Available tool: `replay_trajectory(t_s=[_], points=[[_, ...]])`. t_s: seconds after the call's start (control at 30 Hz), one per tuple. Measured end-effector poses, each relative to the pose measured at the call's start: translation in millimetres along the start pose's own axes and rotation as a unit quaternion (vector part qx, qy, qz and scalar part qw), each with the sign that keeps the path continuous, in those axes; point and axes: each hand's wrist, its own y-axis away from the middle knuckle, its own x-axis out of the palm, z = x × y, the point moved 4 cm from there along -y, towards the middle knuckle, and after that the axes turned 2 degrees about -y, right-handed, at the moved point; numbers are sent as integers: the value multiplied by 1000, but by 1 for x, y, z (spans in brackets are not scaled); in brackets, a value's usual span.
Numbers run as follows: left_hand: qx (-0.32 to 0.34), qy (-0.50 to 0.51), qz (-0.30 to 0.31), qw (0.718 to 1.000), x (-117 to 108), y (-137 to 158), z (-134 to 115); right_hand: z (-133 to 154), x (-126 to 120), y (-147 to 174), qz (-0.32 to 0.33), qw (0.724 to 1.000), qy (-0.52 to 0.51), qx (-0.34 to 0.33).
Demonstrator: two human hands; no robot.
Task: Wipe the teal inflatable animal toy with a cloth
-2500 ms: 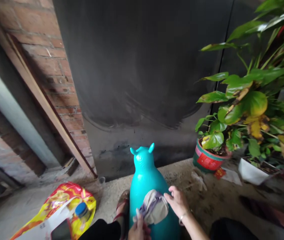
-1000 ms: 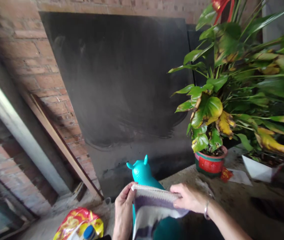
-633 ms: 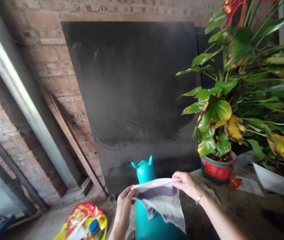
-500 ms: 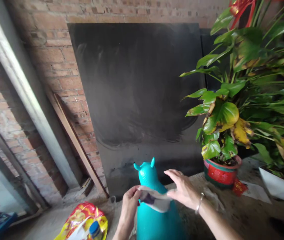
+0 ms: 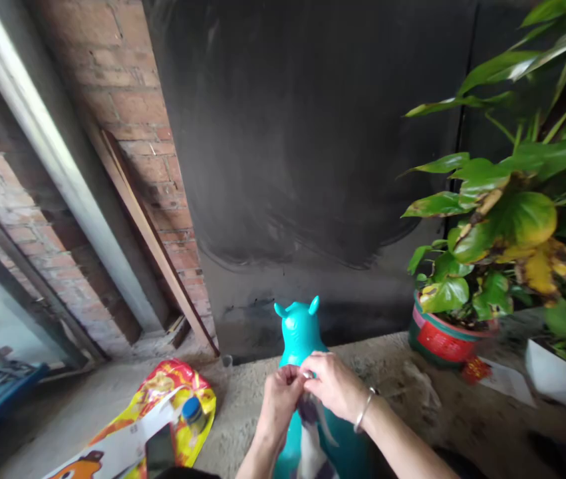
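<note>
Pinching the top edge of a striped cloth (image 5: 312, 432), the left hand (image 5: 279, 402) and right hand (image 5: 331, 384) met fingertip to fingertip, both closed on it. It hung against a teal animal toy (image 5: 299, 329) standing on the concrete floor (image 5: 243, 399), near a potted plant (image 5: 442, 326).

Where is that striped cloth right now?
In the head view, the striped cloth hangs low in the middle, pinched at its top between the left hand and right hand, draped against the teal animal toy.
</note>
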Motion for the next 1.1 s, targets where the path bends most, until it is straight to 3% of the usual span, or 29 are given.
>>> replay_trajectory(t_s=[0.23, 0.33, 0.4, 0.47, 0.53, 0.63, 0.7, 0.8, 0.9, 1.1], points=[[-9, 99, 63, 993, -1, 3, 13, -2, 7, -10, 42, 996, -76, 35], [13, 89, 136, 987, 3, 4, 16, 0, -3, -15, 20, 989, -130, 74], [39, 55, 150, 986, 5, 6, 19, 4, -15, -20, -6, 985, -147, 92], [62, -19, 110, 992, 5, 6, 21, 10, -28, -25, -34, 984, -149, 93], [61, -152, 28, 986, 1, 7, 20, 17, -38, -28, -56, 985, -142, 81], [34, -339, -87, 936, -7, 7, 11, 28, -47, -27, -77, 986, -134, 55], [34, -392, -123, 911, -11, 5, 4, 36, -51, -25, -95, 986, -135, 26], [40, -423, -136, 895, -17, 1, 6, 44, -63, -21, -148, 979, -139, -12], [45, -404, -125, 905, -27, 1, 24, 36, -80, -18, -185, 971, -149, -5], [9, -378, -70, 923, -62, -8, 61, -33, -89, -14, -230, 953, -160, 119]])
